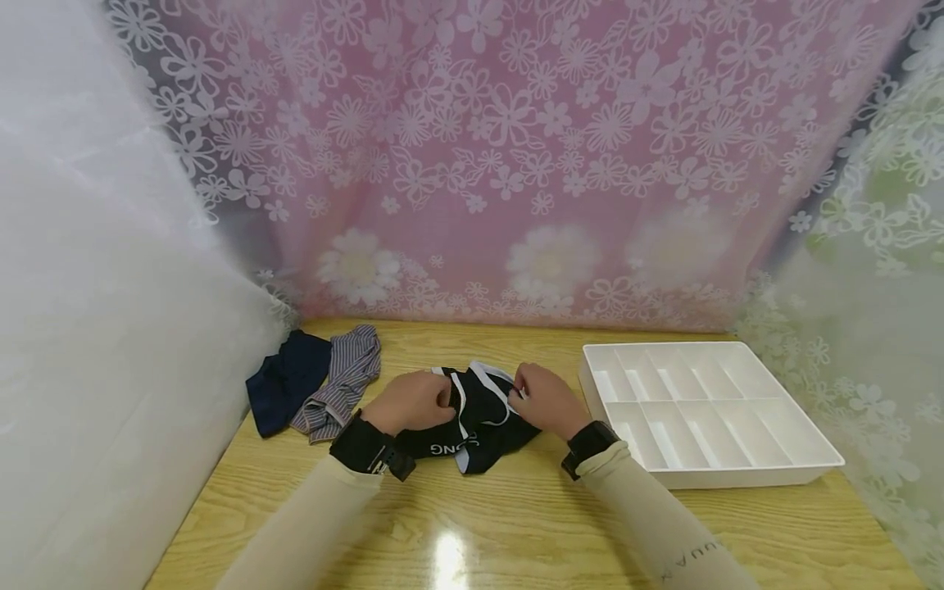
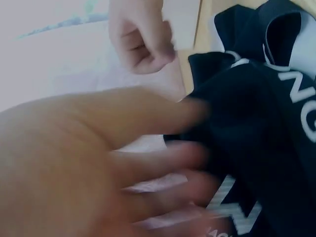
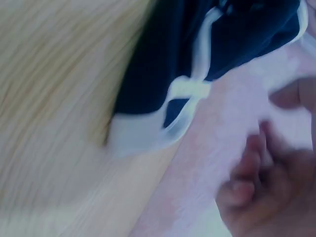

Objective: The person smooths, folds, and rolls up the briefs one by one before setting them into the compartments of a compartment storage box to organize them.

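Observation:
Crumpled on the table between both hands lies a pair of black underpants [image 1: 501, 447] with white trim and white lettering. My left hand [image 1: 413, 401] is at their left side; in the left wrist view its blurred fingers [image 2: 168, 158] reach over the black cloth [image 2: 247, 113], with a gap below the thumb. At the right side is my right hand [image 1: 553, 401]. The right wrist view shows its thumb and loosely bent fingers [image 3: 244, 168] apart, holding nothing, beside the white-trimmed cloth [image 3: 153, 64].
To the left lie a dark navy cloth garment [image 1: 288, 381] and a striped one [image 1: 350, 365], side by side. A white divided box [image 1: 737, 479] with several compartments stands on the right of the wooden table [image 1: 516, 524]. A pink flowered curtain [image 1: 472, 164] hangs behind.

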`<state>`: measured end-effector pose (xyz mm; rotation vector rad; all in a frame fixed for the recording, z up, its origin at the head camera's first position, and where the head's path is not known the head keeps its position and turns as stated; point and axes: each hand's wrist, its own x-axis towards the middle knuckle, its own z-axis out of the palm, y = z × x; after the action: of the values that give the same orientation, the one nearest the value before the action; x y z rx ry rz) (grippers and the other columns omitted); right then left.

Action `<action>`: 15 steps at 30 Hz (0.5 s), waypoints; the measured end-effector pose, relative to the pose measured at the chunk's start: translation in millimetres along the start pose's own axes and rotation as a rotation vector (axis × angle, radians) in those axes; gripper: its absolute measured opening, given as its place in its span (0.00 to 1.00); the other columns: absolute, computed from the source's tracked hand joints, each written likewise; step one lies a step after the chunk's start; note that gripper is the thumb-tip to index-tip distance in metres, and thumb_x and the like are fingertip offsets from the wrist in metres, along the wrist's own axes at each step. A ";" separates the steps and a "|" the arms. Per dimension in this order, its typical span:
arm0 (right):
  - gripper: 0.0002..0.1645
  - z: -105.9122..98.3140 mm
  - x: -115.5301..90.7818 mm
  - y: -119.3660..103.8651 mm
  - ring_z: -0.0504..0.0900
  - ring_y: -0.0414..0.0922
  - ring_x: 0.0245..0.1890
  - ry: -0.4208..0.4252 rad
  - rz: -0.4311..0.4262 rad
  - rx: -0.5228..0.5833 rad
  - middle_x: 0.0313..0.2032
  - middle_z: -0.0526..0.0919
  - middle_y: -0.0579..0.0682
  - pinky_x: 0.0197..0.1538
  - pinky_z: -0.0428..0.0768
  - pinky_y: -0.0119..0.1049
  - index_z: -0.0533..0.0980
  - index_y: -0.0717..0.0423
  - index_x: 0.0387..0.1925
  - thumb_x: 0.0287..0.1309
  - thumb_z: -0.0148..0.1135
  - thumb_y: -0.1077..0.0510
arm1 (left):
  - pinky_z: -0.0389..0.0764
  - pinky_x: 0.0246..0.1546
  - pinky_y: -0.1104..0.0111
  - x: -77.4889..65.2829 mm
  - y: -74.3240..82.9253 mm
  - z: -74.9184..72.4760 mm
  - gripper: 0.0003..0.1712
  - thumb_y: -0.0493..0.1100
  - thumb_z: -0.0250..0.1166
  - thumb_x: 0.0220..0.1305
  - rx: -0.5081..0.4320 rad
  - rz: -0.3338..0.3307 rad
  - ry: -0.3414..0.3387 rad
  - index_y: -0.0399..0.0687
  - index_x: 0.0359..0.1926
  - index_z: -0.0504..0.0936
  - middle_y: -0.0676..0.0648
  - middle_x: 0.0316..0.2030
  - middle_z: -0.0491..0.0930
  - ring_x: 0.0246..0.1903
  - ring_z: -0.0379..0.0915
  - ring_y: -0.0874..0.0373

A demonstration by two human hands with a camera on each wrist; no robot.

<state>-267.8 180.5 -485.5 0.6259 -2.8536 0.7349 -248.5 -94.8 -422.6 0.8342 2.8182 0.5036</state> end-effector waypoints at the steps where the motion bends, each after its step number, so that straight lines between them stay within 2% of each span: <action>1: 0.10 2.8 -1.1 -3.0 0.69 0.41 0.24 -0.044 -0.042 0.008 0.25 0.71 0.44 0.32 0.70 0.37 0.72 0.50 0.28 0.63 0.64 0.55 | 0.71 0.29 0.63 -3.0 -0.4 -1.1 0.13 0.45 0.73 0.63 0.016 -0.048 -0.072 0.53 0.26 0.78 0.54 0.24 0.75 0.23 0.69 0.59; 4: 0.15 14.4 -5.1 -12.0 0.69 0.36 0.21 -0.176 -0.128 0.005 0.21 0.71 0.38 0.29 0.70 0.33 0.71 0.43 0.23 0.65 0.65 0.51 | 0.78 0.34 0.61 -10.2 -1.6 -1.6 0.12 0.48 0.78 0.56 0.054 -0.186 -0.277 0.54 0.27 0.81 0.55 0.28 0.79 0.28 0.75 0.57; 6: 0.17 22.5 -7.7 -19.6 0.70 0.35 0.20 -0.246 -0.139 0.009 0.19 0.72 0.36 0.28 0.71 0.33 0.72 0.42 0.22 0.66 0.66 0.48 | 0.80 0.40 0.58 -13.0 -2.4 0.4 0.14 0.48 0.81 0.52 0.072 -0.248 -0.355 0.54 0.31 0.82 0.54 0.33 0.80 0.33 0.76 0.56; 9: 0.20 34.0 -11.1 -30.4 0.71 0.35 0.19 -0.281 -0.110 -0.021 0.20 0.73 0.36 0.27 0.71 0.32 0.72 0.42 0.23 0.65 0.68 0.41 | 0.80 0.43 0.55 -15.2 -5.1 6.6 0.18 0.47 0.82 0.49 0.090 -0.272 -0.387 0.53 0.35 0.81 0.52 0.37 0.80 0.36 0.76 0.54; 15: 0.29 46.7 -14.4 -49.5 0.72 0.38 0.20 -0.256 0.000 -0.066 0.21 0.74 0.41 0.26 0.71 0.35 0.74 0.47 0.26 0.56 0.69 0.28 | 0.78 0.40 0.56 -16.6 -14.7 20.7 0.24 0.41 0.84 0.47 0.111 -0.253 -0.380 0.51 0.44 0.80 0.50 0.38 0.78 0.35 0.73 0.55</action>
<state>-234.8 123.5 -508.0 0.7605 -3.0944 0.5964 -236.9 -109.9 -446.2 0.5127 2.5598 0.1340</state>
